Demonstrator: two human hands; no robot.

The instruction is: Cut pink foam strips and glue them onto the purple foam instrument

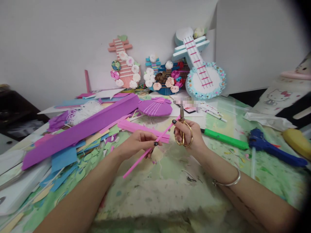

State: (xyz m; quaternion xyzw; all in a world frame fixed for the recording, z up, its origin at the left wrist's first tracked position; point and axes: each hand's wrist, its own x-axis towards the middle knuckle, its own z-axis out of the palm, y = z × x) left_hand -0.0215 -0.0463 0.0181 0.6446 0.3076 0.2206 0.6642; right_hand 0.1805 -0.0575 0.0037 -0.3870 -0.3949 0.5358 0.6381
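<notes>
Between my two hands runs a narrow pink paper strip [138,164], slanting from lower left to upper right. My left hand [142,142] pinches it near its middle. In my right hand [193,134] is a pair of gold-handled scissors [184,129], blades pointing up and away. The strip's upper end lies at the right thumb and fingertips, beside the scissors. Behind the left hand rests a wider folded pink paper piece [136,125]. Just beyond it lies a purple paper lute shape [155,107] with white strings.
A long purple paper sheet [80,132] and paper scraps [65,158] cover the left. On the right are a green cutter [225,138], a blue glue gun [274,149] and a Hello Kitty cup [279,97]. Decorated paper instruments [206,77] lean against the wall.
</notes>
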